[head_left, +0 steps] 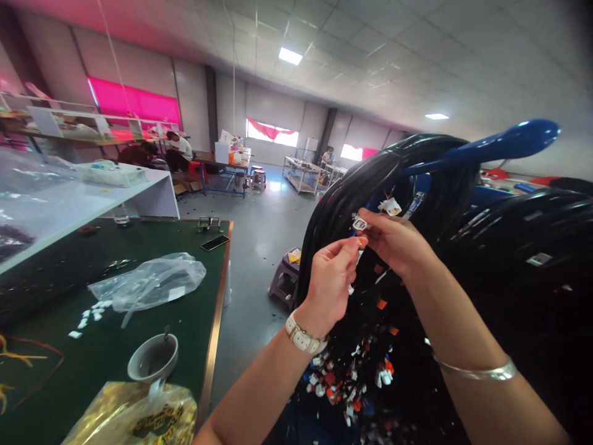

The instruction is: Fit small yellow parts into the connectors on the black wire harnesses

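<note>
Right grip (393, 241) pinched shut on white connector (359, 224); left grip (331, 275), its 7 o'clock, pinches tiny orange piece (360, 244). Shallow hold could drop either.

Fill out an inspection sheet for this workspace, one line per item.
Surface: green tabletop, left of the arms.
Items in hand: white connector at the right fingertips; a tiny yellow piece at the left, too small to identify.
Clutter: on the tabletop, clear plastic bag, small white pieces, phone, grey bowl and yellow-patterned bag.
Hands: left hand and right hand close together, fingertips pinched.
Cables: thick black bundle draped below a blue bar; thin yellow wires at the tabletop's left.
Surroundings: stool on the floor; people seated and standing farther back.
</note>
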`<action>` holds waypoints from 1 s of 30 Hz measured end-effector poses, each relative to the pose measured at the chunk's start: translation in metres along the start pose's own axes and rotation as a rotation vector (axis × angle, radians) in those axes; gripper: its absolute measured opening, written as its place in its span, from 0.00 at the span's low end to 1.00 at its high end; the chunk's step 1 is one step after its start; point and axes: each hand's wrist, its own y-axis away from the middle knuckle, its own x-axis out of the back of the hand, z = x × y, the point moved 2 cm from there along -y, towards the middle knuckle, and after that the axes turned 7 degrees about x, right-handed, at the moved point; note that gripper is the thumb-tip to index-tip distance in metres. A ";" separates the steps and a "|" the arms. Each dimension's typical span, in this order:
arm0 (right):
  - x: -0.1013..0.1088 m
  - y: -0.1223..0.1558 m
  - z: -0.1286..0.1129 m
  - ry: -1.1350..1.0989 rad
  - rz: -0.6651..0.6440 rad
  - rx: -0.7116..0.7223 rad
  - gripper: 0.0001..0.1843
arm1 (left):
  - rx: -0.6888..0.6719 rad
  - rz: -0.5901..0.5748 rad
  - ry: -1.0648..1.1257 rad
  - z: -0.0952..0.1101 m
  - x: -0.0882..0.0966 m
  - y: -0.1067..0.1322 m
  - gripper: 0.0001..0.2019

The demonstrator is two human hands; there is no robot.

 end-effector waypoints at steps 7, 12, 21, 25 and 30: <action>-0.005 0.003 0.006 -0.045 0.018 0.024 0.16 | -0.120 0.136 -0.210 0.022 0.010 -0.016 0.17; -0.007 0.005 0.007 -0.054 0.027 0.044 0.16 | -0.253 0.137 -0.338 0.024 0.015 -0.029 0.13; -0.008 0.006 0.010 -0.068 0.052 0.082 0.17 | -0.599 0.183 -0.816 0.025 0.018 -0.037 0.09; -0.009 0.006 0.012 -0.077 0.068 0.099 0.18 | -0.640 0.202 -0.911 0.026 0.016 -0.032 0.09; -0.010 0.007 0.013 -0.069 0.111 0.124 0.19 | -0.636 0.233 -0.980 0.028 0.014 -0.030 0.08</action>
